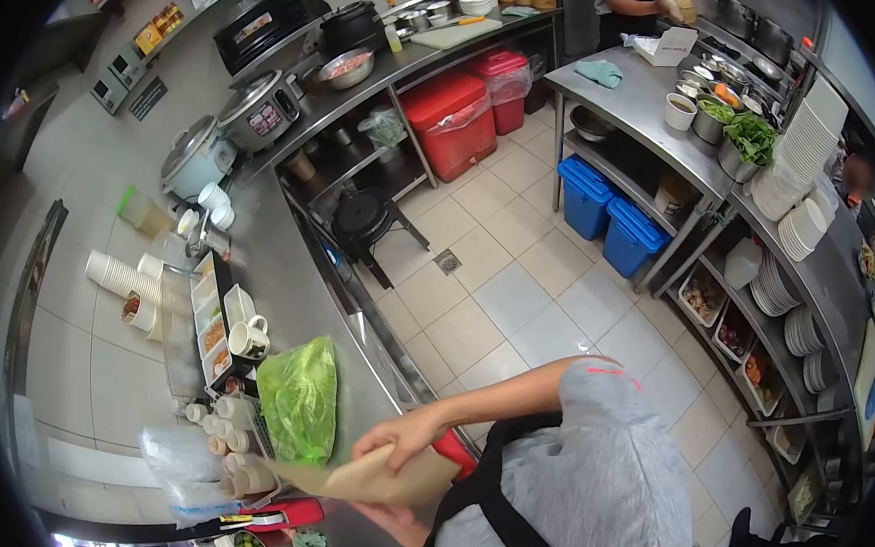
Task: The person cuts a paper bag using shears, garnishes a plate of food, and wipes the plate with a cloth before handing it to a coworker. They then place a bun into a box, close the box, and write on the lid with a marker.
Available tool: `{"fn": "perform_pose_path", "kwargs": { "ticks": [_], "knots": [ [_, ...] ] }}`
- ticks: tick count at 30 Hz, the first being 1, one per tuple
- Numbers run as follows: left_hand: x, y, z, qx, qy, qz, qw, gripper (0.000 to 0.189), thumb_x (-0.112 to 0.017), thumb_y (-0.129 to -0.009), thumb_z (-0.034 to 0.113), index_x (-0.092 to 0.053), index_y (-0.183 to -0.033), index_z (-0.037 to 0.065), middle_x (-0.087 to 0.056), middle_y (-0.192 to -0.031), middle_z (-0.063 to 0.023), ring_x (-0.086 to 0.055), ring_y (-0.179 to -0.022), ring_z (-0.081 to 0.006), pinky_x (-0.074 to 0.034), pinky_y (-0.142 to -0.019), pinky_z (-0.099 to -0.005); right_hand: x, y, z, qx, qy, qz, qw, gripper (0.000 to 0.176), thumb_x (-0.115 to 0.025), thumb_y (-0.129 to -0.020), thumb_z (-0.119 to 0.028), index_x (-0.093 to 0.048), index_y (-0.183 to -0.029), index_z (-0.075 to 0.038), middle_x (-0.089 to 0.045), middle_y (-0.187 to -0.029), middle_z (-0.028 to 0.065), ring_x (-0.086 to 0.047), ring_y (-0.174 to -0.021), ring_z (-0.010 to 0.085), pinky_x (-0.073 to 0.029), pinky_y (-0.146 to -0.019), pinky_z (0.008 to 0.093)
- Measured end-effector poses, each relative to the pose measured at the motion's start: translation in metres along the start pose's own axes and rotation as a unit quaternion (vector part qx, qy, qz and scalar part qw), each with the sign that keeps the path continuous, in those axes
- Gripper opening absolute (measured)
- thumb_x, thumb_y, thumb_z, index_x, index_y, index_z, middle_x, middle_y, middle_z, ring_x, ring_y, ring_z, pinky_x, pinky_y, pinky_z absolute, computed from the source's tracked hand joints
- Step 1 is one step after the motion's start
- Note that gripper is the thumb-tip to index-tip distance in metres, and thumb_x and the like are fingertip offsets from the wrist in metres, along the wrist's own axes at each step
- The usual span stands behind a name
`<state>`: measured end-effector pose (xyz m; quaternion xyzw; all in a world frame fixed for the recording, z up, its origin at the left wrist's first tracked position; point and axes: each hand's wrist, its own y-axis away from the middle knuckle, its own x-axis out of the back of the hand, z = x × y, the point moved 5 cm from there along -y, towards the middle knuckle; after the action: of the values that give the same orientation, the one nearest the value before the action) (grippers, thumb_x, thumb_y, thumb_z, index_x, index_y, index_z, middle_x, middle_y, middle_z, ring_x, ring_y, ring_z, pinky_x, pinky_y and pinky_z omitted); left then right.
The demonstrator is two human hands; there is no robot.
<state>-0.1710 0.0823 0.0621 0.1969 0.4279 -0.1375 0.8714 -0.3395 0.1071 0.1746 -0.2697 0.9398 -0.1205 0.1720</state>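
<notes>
My right hand [407, 439] is closed on the upper edge of a brown paper bag [410, 477], with its fingers bent over the paper. Below the bag, my left hand [395, 522] holds the lower side, and part of its fingers is hidden by the paper. The bag lies tilted in front of my black apron, over the edge of the steel counter [359, 369]. Just beyond it on the counter is a green plastic bag [296, 400], apart from my right hand. Small cups [232, 431] stand in a basket near the paper bag's far end.
A mug [248, 337] and a condiment tray [212, 325] stand along the wall. Rice cookers [260, 107] are farther up the counter. A black stool [363, 214] and red bins [452, 124] stand on the floor. Across the aisle, a person [629, 6] works behind another steel table [629, 85].
</notes>
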Motion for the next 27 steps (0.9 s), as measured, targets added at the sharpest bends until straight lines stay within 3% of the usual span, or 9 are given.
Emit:
{"fn": "perform_pose_path", "kwargs": {
  "ticks": [4, 6, 9, 11, 12, 15, 18, 24, 27],
  "knots": [
    [-0.015, 0.025, 0.058, -0.144, -0.084, 0.043, 0.985, 0.058, -0.042, -0.089, 0.043, -0.034, -0.129, 0.001, -0.041, -0.128, -0.0148, -0.044, -0.113, -0.0263, -0.037, -0.095, -0.0417, 0.001, -0.016, 0.007, -0.053, -0.209, 0.067, 0.974, 0.040, -0.062, -0.071, -0.001, -0.046, -0.108, -0.004, -0.056, -0.098, 0.0024, -0.053, -0.091, 0.0083, -0.046, -0.075, 0.0245],
    [-0.019, 0.042, 0.089, -0.210, -0.139, 0.072, 0.965, 0.056, -0.043, -0.090, 0.042, -0.038, -0.125, -0.001, -0.049, -0.120, -0.0141, -0.051, -0.105, -0.0230, -0.045, -0.085, -0.0395, 0.013, -0.020, 0.025, -0.054, -0.047, 0.123, 0.990, 0.050, -0.064, -0.072, -0.005, -0.042, -0.117, -0.005, -0.054, -0.105, 0.0070, -0.053, -0.098, 0.0141, -0.046, -0.080, 0.0300],
    [-0.004, 0.084, 0.144, -0.409, -0.552, 0.284, 0.669, 0.025, -0.051, -0.089, 0.020, -0.062, -0.092, -0.001, -0.058, -0.093, -0.0222, -0.054, -0.085, -0.0289, -0.045, -0.072, -0.0354, 0.015, -0.018, 0.043, 0.001, 0.283, 0.204, 0.937, 0.065, -0.067, -0.073, -0.016, -0.034, -0.128, -0.009, -0.046, -0.117, 0.0127, -0.051, -0.103, 0.0209, -0.043, -0.085, 0.0352],
    [-0.023, 0.097, 0.153, -0.415, -0.606, 0.277, 0.619, 0.028, -0.051, -0.089, 0.021, -0.060, -0.099, -0.004, -0.058, -0.095, -0.0238, -0.054, -0.087, -0.0310, -0.045, -0.073, -0.0369, 0.003, -0.021, 0.050, 0.069, 0.449, 0.200, 0.868, 0.076, -0.069, -0.073, -0.024, -0.027, -0.135, -0.013, -0.038, -0.125, 0.0161, -0.047, -0.107, 0.0254, -0.041, -0.089, 0.0381],
    [-0.035, 0.110, 0.157, -0.415, -0.633, 0.277, 0.592, 0.030, -0.052, -0.088, 0.021, -0.059, -0.102, -0.005, -0.058, -0.097, -0.0246, -0.053, -0.088, -0.0321, -0.045, -0.074, -0.0377, -0.005, -0.026, 0.055, 0.042, 0.353, 0.138, 0.925, 0.077, -0.069, -0.073, -0.027, -0.026, -0.136, -0.013, -0.035, -0.127, 0.0165, -0.046, -0.108, 0.0261, -0.040, -0.090, 0.0387],
    [0.023, 0.103, 0.189, -0.175, -0.515, 0.247, 0.802, 0.042, -0.049, -0.089, 0.032, -0.050, -0.110, -0.004, -0.057, -0.102, -0.0195, -0.056, -0.089, -0.0274, -0.048, -0.073, -0.0376, -0.049, -0.034, 0.061, -0.038, 0.117, -0.012, 0.992, 0.071, -0.065, -0.078, -0.032, -0.028, -0.135, -0.011, -0.033, -0.127, 0.0170, -0.046, -0.106, 0.0267, -0.039, -0.091, 0.0384],
    [0.035, 0.120, 0.174, -0.203, -0.436, 0.235, 0.845, 0.045, -0.058, -0.084, 0.020, -0.043, -0.119, -0.003, -0.053, -0.113, -0.0135, -0.055, -0.095, -0.0239, -0.046, -0.084, -0.0360, -0.058, -0.039, 0.081, 0.010, 0.218, -0.010, 0.976, 0.065, -0.063, -0.080, -0.031, -0.032, -0.132, -0.010, -0.036, -0.123, 0.0155, -0.048, -0.102, 0.0252, -0.040, -0.090, 0.0358],
    [0.162, 0.090, 0.156, -0.023, -0.690, 0.220, 0.689, 0.035, -0.064, -0.067, 0.005, -0.056, -0.101, 0.000, -0.059, -0.089, -0.0115, -0.056, -0.078, -0.0183, -0.046, -0.071, -0.0317, -0.020, 0.017, 0.078, -0.033, 0.246, 0.109, 0.963, 0.055, -0.063, -0.079, -0.028, -0.040, -0.125, -0.010, -0.041, -0.115, 0.0177, -0.053, -0.095, 0.0233, -0.046, -0.082, 0.0327],
    [0.192, 0.073, 0.154, -0.148, -0.813, 0.307, 0.473, 0.040, -0.066, -0.058, 0.007, -0.055, -0.094, -0.006, -0.060, -0.090, -0.0192, -0.057, -0.078, -0.0303, -0.046, -0.072, -0.0382, 0.007, 0.061, 0.076, -0.155, 0.244, 0.187, 0.939, 0.053, -0.063, -0.079, -0.026, -0.041, -0.124, -0.010, -0.042, -0.113, 0.0180, -0.055, -0.091, 0.0233, -0.047, -0.080, 0.0319]
  ]
}}
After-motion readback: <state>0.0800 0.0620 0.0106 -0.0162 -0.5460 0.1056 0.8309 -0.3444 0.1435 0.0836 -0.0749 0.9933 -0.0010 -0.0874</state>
